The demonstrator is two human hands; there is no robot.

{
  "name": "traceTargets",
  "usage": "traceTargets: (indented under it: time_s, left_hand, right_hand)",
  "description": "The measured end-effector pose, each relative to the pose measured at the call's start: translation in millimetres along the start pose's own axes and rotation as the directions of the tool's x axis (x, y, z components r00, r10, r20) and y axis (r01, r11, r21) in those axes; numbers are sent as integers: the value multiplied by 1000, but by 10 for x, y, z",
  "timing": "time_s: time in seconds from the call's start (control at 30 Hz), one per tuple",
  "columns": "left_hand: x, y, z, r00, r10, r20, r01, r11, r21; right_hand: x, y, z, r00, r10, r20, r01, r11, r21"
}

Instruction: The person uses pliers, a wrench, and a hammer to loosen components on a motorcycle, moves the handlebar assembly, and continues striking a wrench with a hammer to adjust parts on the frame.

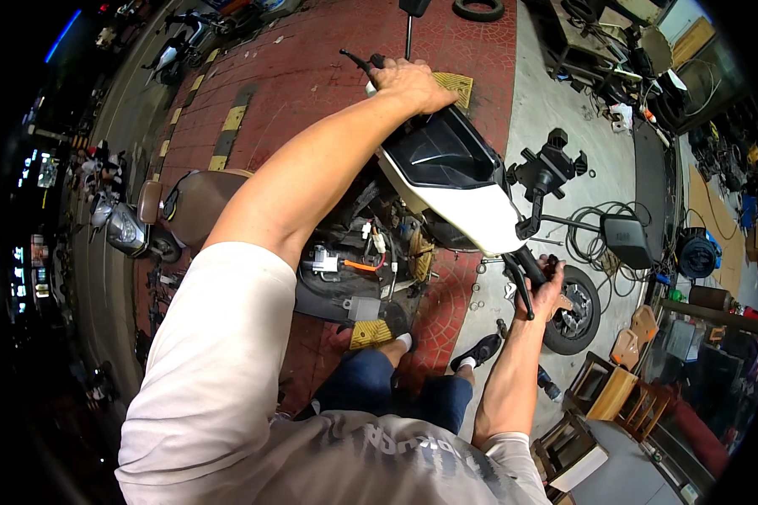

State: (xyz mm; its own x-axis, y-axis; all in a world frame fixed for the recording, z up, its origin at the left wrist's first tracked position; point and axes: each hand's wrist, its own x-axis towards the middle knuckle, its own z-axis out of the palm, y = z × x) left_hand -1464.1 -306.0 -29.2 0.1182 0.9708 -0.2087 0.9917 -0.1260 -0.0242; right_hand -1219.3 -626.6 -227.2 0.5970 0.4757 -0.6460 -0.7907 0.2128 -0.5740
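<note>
A scooter's white and black handlebar cover (472, 198) lies in front of me. My left arm crosses over to its far end, where my left hand (411, 84) is closed over the far handlebar grip. A black brake lever (355, 59) sticks out beyond those fingers. My right hand (549, 290) curls around the near black handlebar grip (531, 268), beside the near brake lever (520, 290). Between the grips, the cover bears a black dash panel (442, 151). A black phone holder (552, 168) and a mirror (625, 240) stick out to the right. Below, the scooter's body is uncovered, with wires and an orange cable (360, 265).
A black-tyred wheel (574, 310) is close by my right hand; whether it belongs to this scooter, I cannot tell. A coiled hose (594, 231) lies on the concrete. Wooden stools (615, 396) are at the lower right. Another scooter (130, 227) stands at left.
</note>
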Motion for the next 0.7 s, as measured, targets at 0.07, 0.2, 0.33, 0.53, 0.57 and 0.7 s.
traceTargets:
  time_s: [0.07, 0.2, 0.33, 0.53, 0.57, 0.7]
  left_hand:
    - [48, -63, 103, 992, 118, -51, -119, 993, -2]
    - [85, -38, 254, 957, 261, 124, -264, 964, 8]
    - [146, -44, 387, 857, 501, 121, -514, 847, 133]
    - [423, 250, 461, 727, 568, 385, -674, 697, 245]
    - [446, 278, 528, 725, 524, 447, -670, 687, 282]
    - [464, 336, 865, 695, 467, 547, -711, 558, 427]
  right_hand:
    - [149, 183, -270, 996, 82, 41, -74, 984, -162]
    - [357, 599, -605, 986, 167, -31, -169, 950, -261]
    - [481, 1102, -1000, 963, 268, 3, -245, 884, -397]
    - [842, 1913, -1740, 905, 425, 19, -333, 737, -588]
    - [847, 2004, -1767, 886, 463, 32, -347, 707, -616]
    - [873, 2362, -2062, 825, 564, 41, -392, 622, -678]
